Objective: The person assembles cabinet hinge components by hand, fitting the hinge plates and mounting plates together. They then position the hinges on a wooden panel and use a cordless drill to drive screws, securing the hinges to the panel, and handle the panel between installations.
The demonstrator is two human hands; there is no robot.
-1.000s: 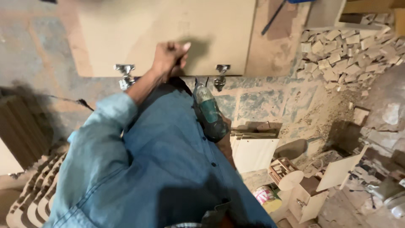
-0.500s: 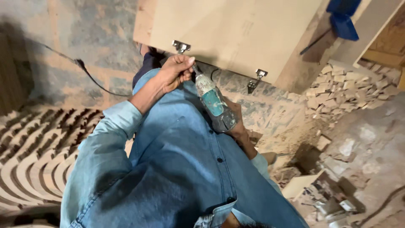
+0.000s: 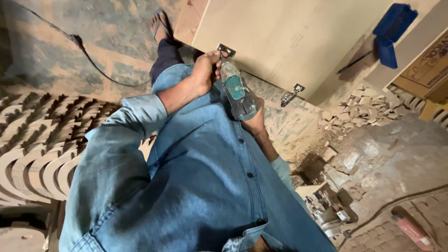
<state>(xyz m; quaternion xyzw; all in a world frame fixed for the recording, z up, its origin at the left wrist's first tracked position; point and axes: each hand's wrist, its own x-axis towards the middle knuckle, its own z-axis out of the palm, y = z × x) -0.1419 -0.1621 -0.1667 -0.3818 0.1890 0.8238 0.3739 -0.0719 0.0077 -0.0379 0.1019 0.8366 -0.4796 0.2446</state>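
Observation:
A teal and grey power drill [image 3: 238, 91] points up at a metal hinge [image 3: 226, 49] on the near edge of a pale wooden board [image 3: 289, 32]. My right hand [image 3: 255, 123] grips the drill's handle from below. My left hand [image 3: 205, 70], reaching out of a denim sleeve, has its fingers closed around the drill's nose right beside that hinge. What lies between its fingertips is hidden. A second hinge [image 3: 291, 94] sits further right on the same edge, untouched.
My sandalled foot [image 3: 161, 23] stands by the board. A black cable [image 3: 84, 51] runs over the dusty floor. Curved wooden cut-outs [image 3: 37, 140] are stacked at left. Wood offcuts [image 3: 364, 107], a blue tool [image 3: 392, 28], a cardboard box [image 3: 427, 70] and small hardware boxes [image 3: 326, 210] lie at right.
The view has swung, so the board now sits at upper right. The drill has risen from my waist to the left hinge, and my left hand has moved along the edge to it.

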